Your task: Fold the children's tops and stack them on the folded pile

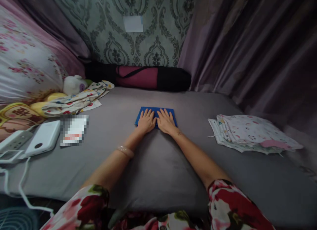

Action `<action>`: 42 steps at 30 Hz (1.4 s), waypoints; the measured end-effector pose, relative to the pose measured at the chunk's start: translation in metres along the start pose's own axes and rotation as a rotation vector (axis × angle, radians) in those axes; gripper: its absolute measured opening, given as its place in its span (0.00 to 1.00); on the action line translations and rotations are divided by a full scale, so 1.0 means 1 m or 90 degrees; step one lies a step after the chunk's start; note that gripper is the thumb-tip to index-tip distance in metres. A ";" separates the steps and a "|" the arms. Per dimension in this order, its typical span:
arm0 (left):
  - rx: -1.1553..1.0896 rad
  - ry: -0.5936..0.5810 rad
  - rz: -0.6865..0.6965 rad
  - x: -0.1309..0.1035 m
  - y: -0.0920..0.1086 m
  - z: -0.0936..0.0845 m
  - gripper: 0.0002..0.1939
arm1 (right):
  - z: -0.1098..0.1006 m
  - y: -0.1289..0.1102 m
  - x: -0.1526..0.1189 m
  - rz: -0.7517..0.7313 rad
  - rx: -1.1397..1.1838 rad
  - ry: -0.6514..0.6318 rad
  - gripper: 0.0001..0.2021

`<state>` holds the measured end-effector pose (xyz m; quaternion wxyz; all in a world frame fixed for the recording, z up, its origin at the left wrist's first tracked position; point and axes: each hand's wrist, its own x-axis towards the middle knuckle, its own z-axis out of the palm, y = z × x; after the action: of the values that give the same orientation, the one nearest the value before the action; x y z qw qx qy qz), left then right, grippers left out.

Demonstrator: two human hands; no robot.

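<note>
A folded blue cloth-like item [155,110] lies flat on the grey bed surface [158,164], in the middle of the view. My left hand [147,120] rests palm down on its left half, fingers spread and pointing away from me. On the right half lies my right hand [166,120], also palm down with its fingers apart. The thumbs are close together near the item's centre. Neither hand grips anything. The parts of the blue item under my palms are hidden.
Folded patterned cloths [255,132] are stacked at right. A black and maroon long bag [138,77] lies along the wall. At left are a patterned cloth [76,99], a plush toy [74,84], a white power bank [44,137], a power strip [16,141] and cables.
</note>
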<state>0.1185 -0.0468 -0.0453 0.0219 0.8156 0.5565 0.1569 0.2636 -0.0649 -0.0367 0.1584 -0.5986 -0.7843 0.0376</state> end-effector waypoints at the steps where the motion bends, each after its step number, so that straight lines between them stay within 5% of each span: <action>1: 0.015 -0.020 -0.002 -0.001 0.002 0.005 0.28 | 0.004 -0.002 -0.001 0.003 -0.013 -0.018 0.25; 5: 0.062 -0.098 -0.010 -0.006 0.000 0.008 0.30 | 0.008 -0.001 -0.006 0.017 -0.048 -0.066 0.27; 10: 0.055 -0.175 -0.016 0.007 -0.004 -0.011 0.30 | -0.003 -0.001 0.004 0.035 -0.038 -0.151 0.28; 16: 0.065 -0.072 0.027 0.029 -0.006 -0.004 0.27 | -0.003 0.000 0.026 0.031 -0.039 -0.085 0.28; 20: 0.053 -0.115 0.001 0.035 -0.005 0.011 0.29 | 0.008 0.005 0.031 0.036 -0.020 -0.119 0.29; 24: 0.047 -0.163 -0.024 0.038 -0.004 0.007 0.29 | 0.006 0.012 0.033 0.038 0.002 -0.159 0.29; 30: 0.054 -0.065 -0.089 0.034 -0.013 0.008 0.34 | 0.006 0.030 0.027 0.133 -0.020 -0.078 0.31; 35: 0.033 -0.106 -0.133 0.035 -0.017 0.018 0.35 | 0.013 0.034 0.026 0.158 -0.003 -0.100 0.32; 39: -0.017 -0.119 -0.142 0.038 -0.023 0.009 0.35 | 0.005 0.041 0.033 0.166 0.078 -0.108 0.29; 42: -0.030 -0.060 -0.234 0.036 -0.037 -0.005 0.32 | -0.010 0.058 0.038 0.219 0.145 -0.084 0.24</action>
<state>0.0955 -0.0009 -0.0403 0.0953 0.7058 0.6908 0.1247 0.3115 -0.0141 -0.0343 0.1645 -0.6982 -0.6698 0.1919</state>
